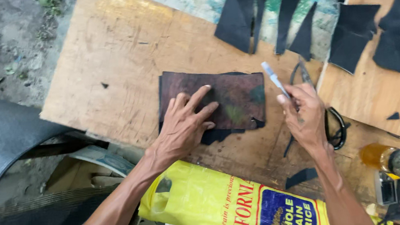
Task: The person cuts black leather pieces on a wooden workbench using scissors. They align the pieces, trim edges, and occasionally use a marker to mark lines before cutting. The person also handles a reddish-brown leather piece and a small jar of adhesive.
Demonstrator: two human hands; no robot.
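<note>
Nearest to you, at the bottom edge, a yellow sack (227, 206) with a blue printed panel lies across the front of the wooden board (109, 62), and both your forearms pass over it. Just beyond it, your left hand (184, 126) lies flat with fingers spread, palm pressing down on the near-left part of the dark brownish sheet (227, 95); it pins the sheet rather than pinching it. That sheet is a rough rectangle with its long axis running left to right across the board, and a darker piece peeks out from under its near edge. Your right hand (306, 115) hangs just off the sheet's right edge, fingers closed around a silver-grey pen (274, 79) whose shaft slants up and to the left, so the tip sits above the sheet's far-right corner. So the sheet lies to the left of the pen hand, and the left hand is the one already on it. Beside your right hand, black-handled scissors (334, 127) rest on the board. Farther off, several black cut pieces (240, 17) lie spread over a green-stained surface, and more dark pieces (352, 34) sit on a second board to the far right.
</note>
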